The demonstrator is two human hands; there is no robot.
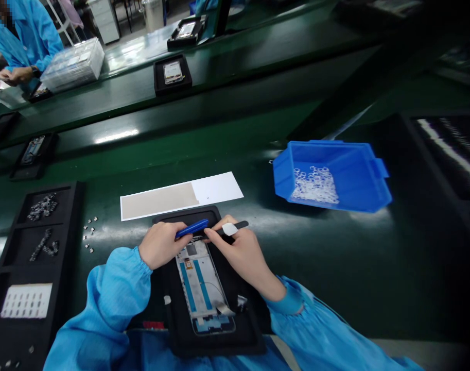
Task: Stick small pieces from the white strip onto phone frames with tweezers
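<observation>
My left hand (163,243) is closed around a blue stick-shaped tool (192,228), probably plastic, at the top edge of an opened phone (204,283). From the other side my right hand (242,250) pinches dark tweezers (241,224) with a white patch on them, their tips close to the phone's top end. The phone lies in a black tray (246,330), showing a silvery inside with two blue strips and a thin cable. Fingers partly hide its top edge. A loose-looking flap of film (224,308) is near its lower end.
A blue bin (373,185) of small white rings stands right. White-and-beige sheet (219,186) lies behind the tray. At left is a black compartment tray (74,216) with small parts; loose metal bits (88,226) lie beside it. Beyond, phone trays (173,87) line a bench where another person (26,38) works.
</observation>
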